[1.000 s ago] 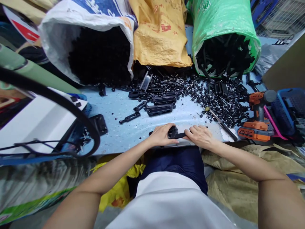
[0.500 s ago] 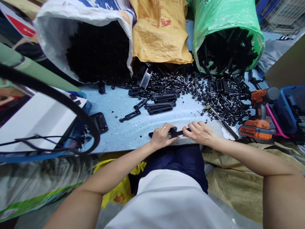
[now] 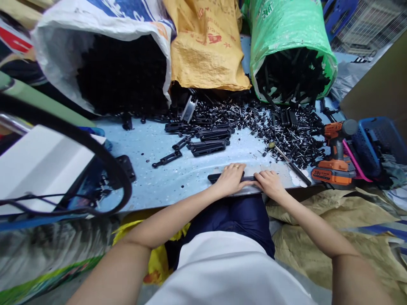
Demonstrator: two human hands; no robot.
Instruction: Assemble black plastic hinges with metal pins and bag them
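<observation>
A long black plastic part (image 3: 214,178) lies along the front edge of the table, on a pale plate. My left hand (image 3: 231,179) is closed over its middle, palm down, and hides much of it. At the right end of the same part, my right hand (image 3: 269,184) grips with thumb and fingertips, close beside the left thumb. Beyond my hands lies a group of black jointed plastic arms (image 3: 208,147). A hammer-like tool with a dark handle (image 3: 297,171) rests to the right of my right hand.
Black parts spill from a white sack (image 3: 168,63) and a green sack (image 3: 292,29), with a yellow sack (image 3: 208,55) between. Screw-like pieces (image 3: 289,140) are heaped at right, beside an orange cordless drill (image 3: 337,156) and blue basket (image 3: 365,144). A black cable (image 3: 95,146) loops at left.
Half a second ago my hands held two black pieces at an angle; now the pieces are lined up as one bar under both hands. The whole view has shifted slightly.
</observation>
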